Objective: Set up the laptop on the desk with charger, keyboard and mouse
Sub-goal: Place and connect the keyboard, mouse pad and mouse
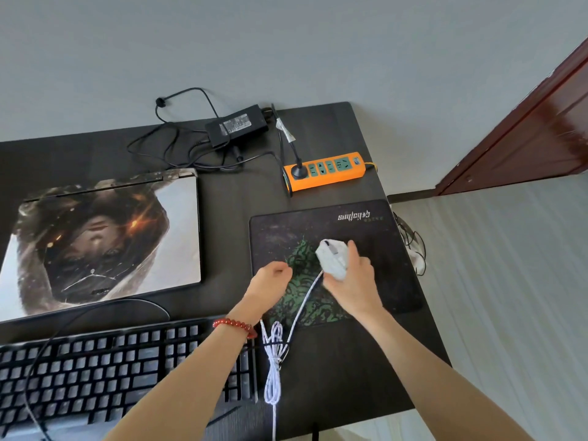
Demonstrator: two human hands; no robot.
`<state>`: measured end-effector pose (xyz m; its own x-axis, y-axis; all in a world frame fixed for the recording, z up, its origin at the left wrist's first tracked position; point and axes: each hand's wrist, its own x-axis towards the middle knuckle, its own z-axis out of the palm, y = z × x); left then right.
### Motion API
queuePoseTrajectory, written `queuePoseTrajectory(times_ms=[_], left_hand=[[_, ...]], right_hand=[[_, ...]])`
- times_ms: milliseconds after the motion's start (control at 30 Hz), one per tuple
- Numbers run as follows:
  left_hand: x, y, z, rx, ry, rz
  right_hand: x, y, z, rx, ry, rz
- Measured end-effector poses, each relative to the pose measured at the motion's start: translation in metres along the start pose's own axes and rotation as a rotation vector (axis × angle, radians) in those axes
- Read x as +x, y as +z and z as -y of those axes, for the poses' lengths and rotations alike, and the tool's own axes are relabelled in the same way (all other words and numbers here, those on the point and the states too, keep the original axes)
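Head view: right hand (353, 281) grips white mouse (332, 257) above the mouse pad (394, 249), underside up, long axis running near-to-far, cord end toward the person. Left hand (270, 278) loosely curled beside it; whether it pinches the cord (273, 361) cannot be told. Laptop (101, 243) closed on counter (229, 211), left.

Mouse pad (394, 249) right of laptop (105, 243)
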<state>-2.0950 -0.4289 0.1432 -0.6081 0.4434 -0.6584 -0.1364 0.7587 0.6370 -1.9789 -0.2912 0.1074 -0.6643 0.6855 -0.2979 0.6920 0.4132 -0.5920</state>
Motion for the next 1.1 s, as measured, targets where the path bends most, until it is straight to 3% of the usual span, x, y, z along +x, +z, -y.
queuePoseTrajectory(times_ms=[167,233,300,367,433,467,567,633,700,833,933,1000,1100], left_hand=[[-0.006,0.008,0.008,0.401,0.131,0.184],[-0.006,0.021,0.005,0.468,0.196,0.231],[-0.005,0.035,0.001,0.471,0.240,0.237],[-0.003,0.047,-0.005,0.190,0.144,0.265],[-0.003,0.053,-0.009,-0.254,-0.053,0.281],[0.001,0.052,-0.006,-0.359,-0.126,0.194],[0.013,0.034,0.012,-0.117,-0.117,-0.124],[0.014,0.017,0.019,-0.052,-0.093,-0.183],[0.016,0.009,0.020,0.047,-0.002,-0.188],[0.023,0.011,0.005,0.164,0.252,-0.174],[0.031,0.026,-0.015,0.375,0.423,-0.122],[0.037,0.036,-0.026,0.585,0.504,-0.051],[0.047,0.043,-0.030,0.794,0.541,0.010]], right_hand=[[0.026,-0.045,-0.017,0.313,0.211,-0.137],[0.030,-0.053,-0.016,0.381,0.239,-0.233],[0.030,-0.049,-0.013,0.457,0.278,-0.229],[0.025,-0.042,-0.009,0.522,0.331,-0.175],[0.018,-0.032,0.000,0.488,0.239,-0.180],[0.014,-0.027,0.008,0.428,0.162,-0.203],[0.008,-0.005,0.027,0.089,0.029,-0.229],[0.006,0.012,0.034,-0.153,0.031,-0.201],[0.003,0.018,0.033,-0.177,0.015,-0.114],[-0.021,0.007,0.017,0.118,-0.016,-0.007],[-0.056,0.012,0.004,-0.112,0.074,-0.038],[-0.069,0.017,0.005,-0.316,0.091,0.037],[-0.069,0.018,0.005,-0.378,0.127,0.133]])
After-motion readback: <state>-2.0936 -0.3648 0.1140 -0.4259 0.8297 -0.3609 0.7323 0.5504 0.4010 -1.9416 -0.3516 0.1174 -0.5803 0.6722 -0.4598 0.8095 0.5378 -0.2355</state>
